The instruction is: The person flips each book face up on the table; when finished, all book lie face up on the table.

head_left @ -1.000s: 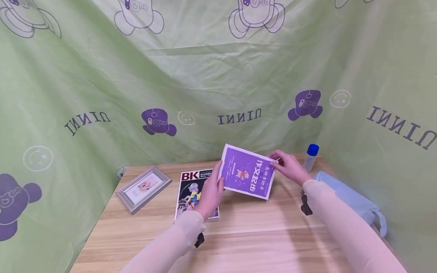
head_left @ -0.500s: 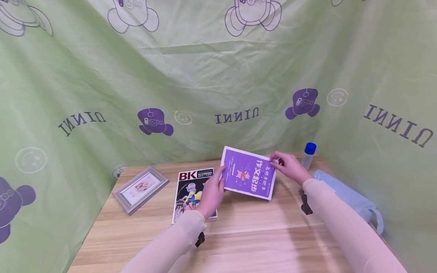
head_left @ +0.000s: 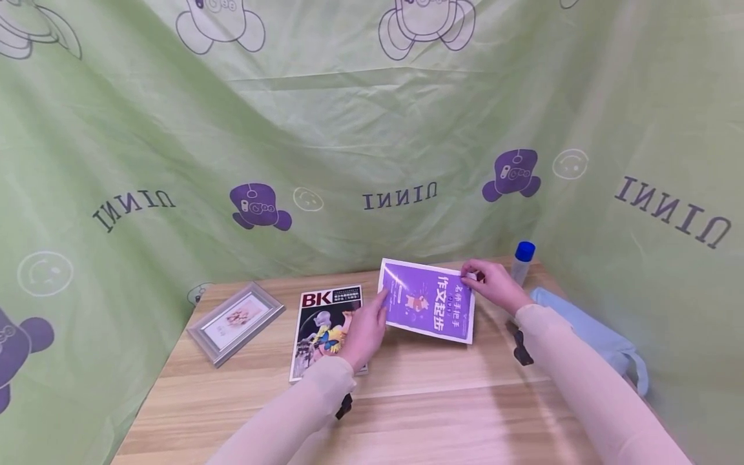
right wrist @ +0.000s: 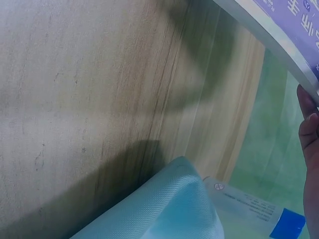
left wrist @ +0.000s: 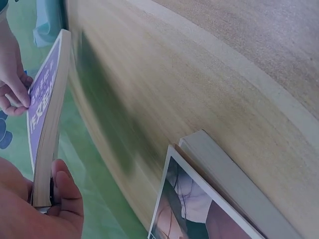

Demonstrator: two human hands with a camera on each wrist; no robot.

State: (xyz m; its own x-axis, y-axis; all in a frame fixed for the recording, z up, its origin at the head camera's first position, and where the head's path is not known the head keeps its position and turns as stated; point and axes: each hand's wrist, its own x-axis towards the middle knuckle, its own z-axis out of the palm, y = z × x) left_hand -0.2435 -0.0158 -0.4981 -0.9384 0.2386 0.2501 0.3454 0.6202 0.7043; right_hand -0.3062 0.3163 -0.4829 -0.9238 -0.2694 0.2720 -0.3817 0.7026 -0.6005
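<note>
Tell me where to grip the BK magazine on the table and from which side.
Take the BK magazine by its right long edge, coming from the right with a thumb on top. It lies flat on the table atop another book, so that edge sits slightly raised, and the left hand is already beside it.

The magazine (head_left: 327, 330) on the table shows "BK" in red at its top. The purple book (head_left: 429, 301) carries large white Chinese characters, seemingly "作文起步". The green cloth (head_left: 372, 129) behind repeats mirrored letters, "UINNI".
</note>
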